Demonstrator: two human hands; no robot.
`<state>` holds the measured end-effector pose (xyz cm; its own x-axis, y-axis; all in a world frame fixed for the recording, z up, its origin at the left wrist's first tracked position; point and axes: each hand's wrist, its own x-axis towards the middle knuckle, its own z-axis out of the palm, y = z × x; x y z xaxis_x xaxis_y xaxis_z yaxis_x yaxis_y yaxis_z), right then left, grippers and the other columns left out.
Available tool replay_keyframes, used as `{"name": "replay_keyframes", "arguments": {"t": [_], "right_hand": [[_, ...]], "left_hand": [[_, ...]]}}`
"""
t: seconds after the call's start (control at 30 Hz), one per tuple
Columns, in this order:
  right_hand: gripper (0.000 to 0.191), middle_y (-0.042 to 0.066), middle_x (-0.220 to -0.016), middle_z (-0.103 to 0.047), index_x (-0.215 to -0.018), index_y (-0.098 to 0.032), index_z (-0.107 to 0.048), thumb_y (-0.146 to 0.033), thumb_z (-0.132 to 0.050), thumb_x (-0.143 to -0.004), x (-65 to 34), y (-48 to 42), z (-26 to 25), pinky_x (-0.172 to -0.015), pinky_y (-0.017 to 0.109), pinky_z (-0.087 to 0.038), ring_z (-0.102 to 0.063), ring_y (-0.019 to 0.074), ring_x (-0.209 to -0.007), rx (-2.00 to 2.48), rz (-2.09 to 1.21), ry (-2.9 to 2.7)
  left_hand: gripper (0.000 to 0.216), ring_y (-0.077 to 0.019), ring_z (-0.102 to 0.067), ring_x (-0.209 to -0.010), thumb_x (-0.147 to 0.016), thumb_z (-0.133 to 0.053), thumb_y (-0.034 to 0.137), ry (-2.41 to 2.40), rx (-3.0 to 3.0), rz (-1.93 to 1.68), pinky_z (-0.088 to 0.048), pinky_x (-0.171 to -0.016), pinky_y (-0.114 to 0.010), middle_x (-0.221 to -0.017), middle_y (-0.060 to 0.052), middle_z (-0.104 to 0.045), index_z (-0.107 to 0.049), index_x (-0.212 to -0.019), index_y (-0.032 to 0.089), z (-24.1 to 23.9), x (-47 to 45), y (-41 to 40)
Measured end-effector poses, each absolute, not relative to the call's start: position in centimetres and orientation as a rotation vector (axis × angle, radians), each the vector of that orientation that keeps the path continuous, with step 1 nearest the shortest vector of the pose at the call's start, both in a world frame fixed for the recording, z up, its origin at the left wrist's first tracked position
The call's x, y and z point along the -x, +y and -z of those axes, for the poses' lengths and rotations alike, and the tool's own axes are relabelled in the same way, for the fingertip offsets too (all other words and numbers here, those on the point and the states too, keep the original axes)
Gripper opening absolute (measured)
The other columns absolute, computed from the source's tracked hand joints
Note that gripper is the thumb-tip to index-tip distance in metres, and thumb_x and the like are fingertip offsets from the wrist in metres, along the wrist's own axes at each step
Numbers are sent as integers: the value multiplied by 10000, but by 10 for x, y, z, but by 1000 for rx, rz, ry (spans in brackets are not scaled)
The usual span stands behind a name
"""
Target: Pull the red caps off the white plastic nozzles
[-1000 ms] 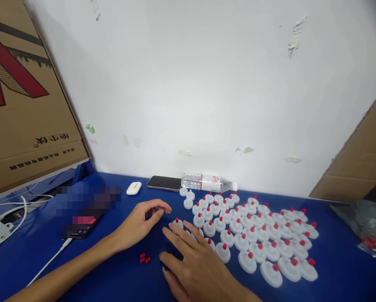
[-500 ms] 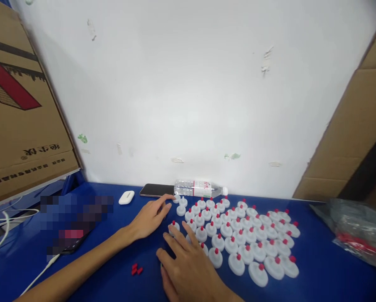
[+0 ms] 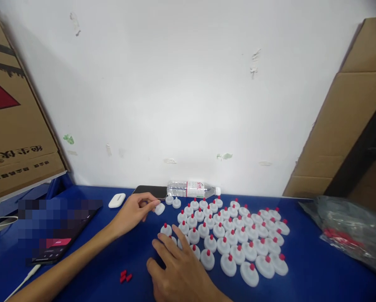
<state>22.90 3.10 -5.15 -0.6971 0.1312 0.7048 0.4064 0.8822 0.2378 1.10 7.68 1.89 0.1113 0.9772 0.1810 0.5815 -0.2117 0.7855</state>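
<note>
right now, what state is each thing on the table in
left hand, pinching a bare cap
right hand, open, lying flat
plugged caps, upright in rows
loose plugs, lying free
bottle, on its side, lid on
back phone, screen dark
left phone, screen lit
earbud case, shut

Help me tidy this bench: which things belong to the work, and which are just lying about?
In use: white caps with red tips; plain white cap at the left hand; loose red tips; bag with red bits.
Lying about: water bottle; phone by the wall; phone on a cable; earbud case.
</note>
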Motion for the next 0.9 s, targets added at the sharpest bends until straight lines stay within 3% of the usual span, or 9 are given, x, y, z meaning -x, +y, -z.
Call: {"name": "replay_keyframes", "arguments": {"t": [0.2,0.4,0.57,0.7,0.8,0.9], "right_hand": [[226,207,-1313,-674,-1137,-204,-643,-320,-603,-946,-225,25,41,-1120,506,-413,-591,308,-1288,458,614,-2158],[265,158,-1209,-730,-1194,-275,-654,-306,-603,-936,-217,21,37,-1007,452,-504,-662,294,-1188,442,555,-2039],[250,80,-896,-731,-1113,-281,-680,-218,-568,-899,-216,21,40,-970,456,-501,-695,257,-873,420,524,-2061],[212,29,-725,-618,-1026,-277,-663,-191,-555,-865,-217,19,39,-941,438,-505,-605,222,-693,411,456,-2121],[176,30,-715,-602,-1022,-277,-658,-216,-563,-886,-220,19,36,-934,440,-504,-596,230,-707,409,430,-2163],[197,30,-708,-601,-1043,-278,-660,-210,-541,-903,-222,19,36,-938,436,-498,-595,231,-713,409,413,-2182]], "left_hand": [[396,-102,-585,-443,-866,-761,517,1284,-1620,-693,-231,-372,-166,-720,-52,-746,-718,-848,124,-26,26,44],[390,-83,-558,-439,-846,-792,510,1159,-1520,-703,-428,-447,-193,-707,-47,-747,-728,-827,126,-22,13,27],[409,-93,-589,-482,-865,-767,531,1104,-1529,-668,-444,-483,-202,-741,-59,-739,-737,-852,124,-25,-4,16],[342,-108,-609,-564,-927,-718,489,1101,-1597,-565,-349,-430,-172,-820,-34,-731,-734,-1092,190,-36,6,17],[365,-160,-647,-809,-811,-844,436,1089,-1660,-416,-446,-572,-197,-984,-45,-742,-765,-1109,240,-44,24,23],[474,-162,-599,-763,-627,-966,430,1076,-1702,-230,-399,-570,-222,-950,-32,-733,-816,-1042,256,-48,38,27]]}}
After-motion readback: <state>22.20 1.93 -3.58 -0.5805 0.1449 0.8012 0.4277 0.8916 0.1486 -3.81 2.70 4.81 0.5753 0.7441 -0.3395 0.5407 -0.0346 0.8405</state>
